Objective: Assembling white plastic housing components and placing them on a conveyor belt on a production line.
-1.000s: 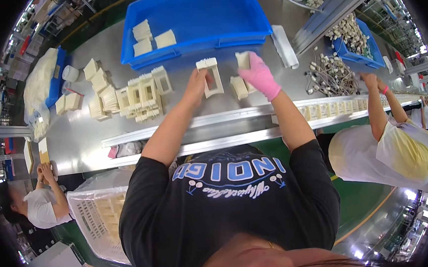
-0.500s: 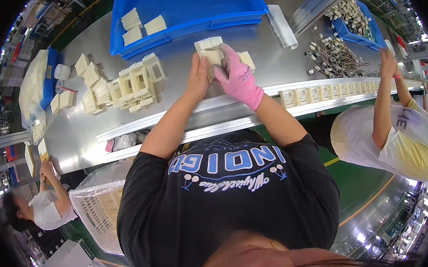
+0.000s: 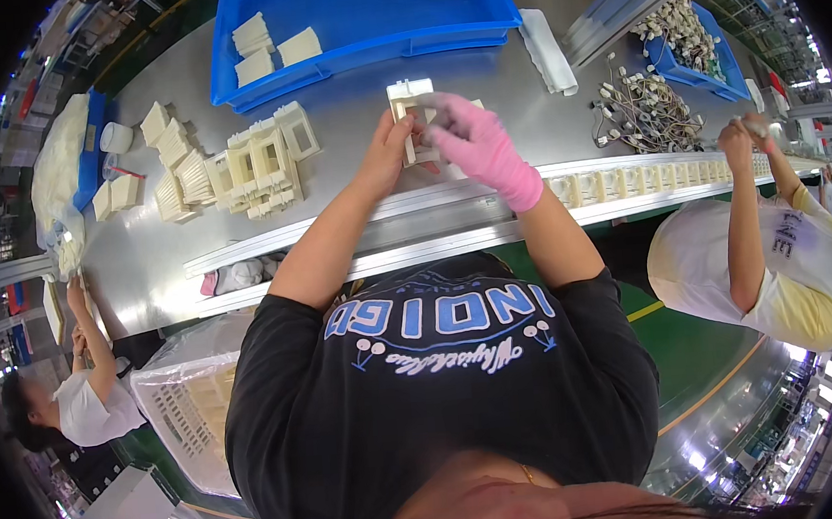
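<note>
My bare left hand (image 3: 385, 157) grips a cream plastic frame (image 3: 410, 89) by its left side, above the metal table. The frame has a rectangular opening. My right hand (image 3: 486, 156), in a pink glove with grey fingertips, is just right of the frame. Its fingers are bent toward the frame and smeared by motion, so whether they hold anything does not show. To the left, several similar frames (image 3: 257, 166) stand clustered on the table. Beside them are stacks of flat cream pieces (image 3: 177, 151).
A blue tray (image 3: 370, 12) with a few cream pieces (image 3: 299, 46) stands beyond my hands. Farther right are a white strip (image 3: 548, 53), a wire pile (image 3: 652, 113) and a blue bin (image 3: 724, 84). Frames line a rail (image 3: 642, 182) near a co-worker (image 3: 744, 261). Another person (image 3: 93, 403) is at left.
My right hand has drawn back to the right from the frame. The frame's opening now shows, where a cream surface was before. The right co-worker's hands have shifted.
</note>
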Demonstrator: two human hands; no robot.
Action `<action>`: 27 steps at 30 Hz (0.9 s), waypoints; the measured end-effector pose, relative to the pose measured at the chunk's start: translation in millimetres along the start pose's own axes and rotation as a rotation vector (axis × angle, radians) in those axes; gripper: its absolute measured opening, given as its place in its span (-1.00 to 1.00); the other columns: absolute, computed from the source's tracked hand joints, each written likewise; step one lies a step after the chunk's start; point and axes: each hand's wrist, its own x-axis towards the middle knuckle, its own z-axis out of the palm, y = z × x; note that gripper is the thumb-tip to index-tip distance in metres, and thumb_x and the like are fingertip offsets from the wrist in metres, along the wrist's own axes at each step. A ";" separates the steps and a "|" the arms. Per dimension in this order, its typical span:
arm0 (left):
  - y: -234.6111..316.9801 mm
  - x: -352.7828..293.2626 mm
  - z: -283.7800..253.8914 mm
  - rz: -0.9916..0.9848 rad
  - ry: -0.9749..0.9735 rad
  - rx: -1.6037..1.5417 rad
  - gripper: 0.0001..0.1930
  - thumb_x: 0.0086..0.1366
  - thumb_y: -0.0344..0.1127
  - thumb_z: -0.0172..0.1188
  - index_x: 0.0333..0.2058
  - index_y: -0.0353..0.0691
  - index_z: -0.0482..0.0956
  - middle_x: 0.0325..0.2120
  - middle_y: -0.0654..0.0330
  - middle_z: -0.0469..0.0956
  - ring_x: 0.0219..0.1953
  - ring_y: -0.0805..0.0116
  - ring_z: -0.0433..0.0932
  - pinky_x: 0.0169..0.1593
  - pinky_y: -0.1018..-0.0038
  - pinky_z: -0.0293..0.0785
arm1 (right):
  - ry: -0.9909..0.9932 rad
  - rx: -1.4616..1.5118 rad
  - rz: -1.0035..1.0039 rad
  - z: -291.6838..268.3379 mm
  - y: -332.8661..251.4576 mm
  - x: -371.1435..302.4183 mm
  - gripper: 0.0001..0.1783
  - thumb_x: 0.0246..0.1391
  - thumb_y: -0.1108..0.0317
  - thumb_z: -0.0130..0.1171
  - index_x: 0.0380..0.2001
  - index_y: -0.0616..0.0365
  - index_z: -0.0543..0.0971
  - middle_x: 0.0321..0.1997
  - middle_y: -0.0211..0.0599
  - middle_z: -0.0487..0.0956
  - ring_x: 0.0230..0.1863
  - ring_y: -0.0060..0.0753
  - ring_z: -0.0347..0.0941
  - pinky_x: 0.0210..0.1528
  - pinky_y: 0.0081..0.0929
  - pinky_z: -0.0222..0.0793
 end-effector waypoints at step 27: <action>224.4 -127.6 65.3 0.901 -0.585 -0.129 -0.86 0.09 -0.21 0.03 -0.44 -0.12 0.45 -0.55 0.31 0.45 -0.45 0.45 0.43 -0.34 0.46 0.43 | 0.071 -1.159 -0.018 -26.9 37.9 -54.1 -0.68 -0.26 0.24 0.09 -0.35 0.10 0.41 -0.26 -0.20 0.39 -0.13 -0.15 0.26 -0.01 -0.20 0.03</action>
